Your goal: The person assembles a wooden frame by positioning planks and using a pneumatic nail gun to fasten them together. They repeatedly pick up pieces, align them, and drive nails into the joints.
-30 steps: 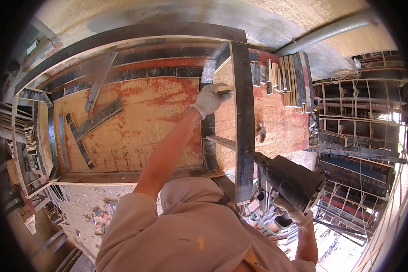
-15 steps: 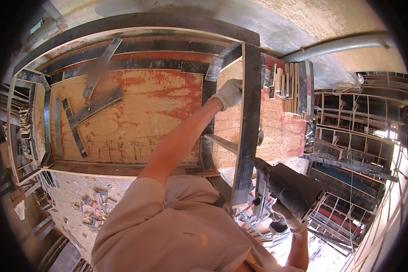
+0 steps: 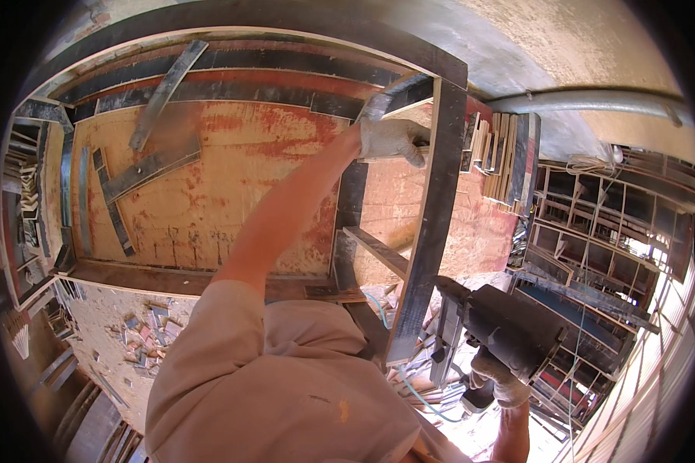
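My gloved left hand (image 3: 394,141) is beside the inner face of a long dark board (image 3: 426,216), part of a large frame with pale plywood edges. Its fingers are bent, and a pale wooden edge shows just under the palm; what they grip is partly hidden. A short crosspiece (image 3: 374,251) meets the same board nearer to me. Low on the right, my gloved right hand (image 3: 500,380) is wrapped round the handle of a black nail gun (image 3: 517,324). The gun is right of the board's near end, apart from it.
Below the frame lies a stained plywood worktop (image 3: 262,177) with loose dark strips (image 3: 150,170). Stacked slats (image 3: 506,154) sit at the far right. Wood scraps (image 3: 143,336) litter the floor at left. A thin green hose (image 3: 428,405) runs below the gun. Gridded frames (image 3: 594,224) stand right.
My left hand has shifted its hold and turned, its fingers now pointing right beside the board. The nail gun has moved slightly right and down. The whole view has shifted a little.
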`<action>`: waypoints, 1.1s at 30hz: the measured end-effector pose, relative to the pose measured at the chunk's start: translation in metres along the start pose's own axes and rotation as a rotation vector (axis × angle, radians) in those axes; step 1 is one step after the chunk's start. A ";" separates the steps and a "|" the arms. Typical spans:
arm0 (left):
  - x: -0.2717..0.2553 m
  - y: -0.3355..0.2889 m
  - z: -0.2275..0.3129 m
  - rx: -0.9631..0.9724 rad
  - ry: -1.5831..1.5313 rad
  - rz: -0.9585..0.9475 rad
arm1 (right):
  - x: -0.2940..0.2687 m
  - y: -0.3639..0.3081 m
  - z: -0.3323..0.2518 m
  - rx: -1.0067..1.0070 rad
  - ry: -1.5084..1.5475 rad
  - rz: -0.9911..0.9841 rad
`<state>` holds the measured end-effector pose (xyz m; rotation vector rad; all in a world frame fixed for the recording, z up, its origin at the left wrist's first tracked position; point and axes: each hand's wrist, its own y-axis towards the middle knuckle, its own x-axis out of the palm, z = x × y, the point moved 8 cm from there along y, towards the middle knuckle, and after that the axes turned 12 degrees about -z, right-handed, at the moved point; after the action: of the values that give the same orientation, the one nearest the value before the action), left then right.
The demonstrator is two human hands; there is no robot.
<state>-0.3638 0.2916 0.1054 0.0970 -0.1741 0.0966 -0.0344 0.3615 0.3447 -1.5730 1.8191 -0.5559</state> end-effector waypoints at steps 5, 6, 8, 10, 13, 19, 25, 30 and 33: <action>-0.007 0.018 -0.002 -0.022 -0.039 -0.175 | -0.014 0.020 -0.025 0.031 -0.080 0.084; -0.009 0.024 -0.011 0.029 -0.086 -0.186 | -0.015 0.025 -0.034 0.032 -0.125 0.103; -0.016 0.035 -0.037 0.142 -0.179 -0.206 | -0.019 0.036 -0.048 0.014 -0.167 0.080; -0.011 0.044 -0.041 0.161 -0.311 -0.305 | -0.021 0.041 -0.058 0.008 -0.206 0.084; -0.009 0.049 -0.041 0.099 -0.262 -0.383 | -0.029 0.056 -0.066 0.004 -0.201 0.024; 0.003 0.049 -0.037 0.152 -0.408 -0.433 | -0.033 0.079 -0.084 -0.051 -0.072 -0.013; 0.001 0.044 -0.036 0.049 -0.473 -0.473 | -0.033 0.098 -0.094 -0.021 0.007 0.029; 0.001 0.039 -0.024 -0.095 -0.355 -0.431 | -0.042 0.107 -0.091 -0.031 0.032 0.007; 0.002 0.032 -0.008 -0.148 -0.319 -0.408 | -0.046 0.111 -0.089 -0.033 0.047 -0.037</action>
<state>-0.3641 0.3246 0.1004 -0.0017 -0.4752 -0.3402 -0.1730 0.4179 0.3387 -1.6313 1.8455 -0.5869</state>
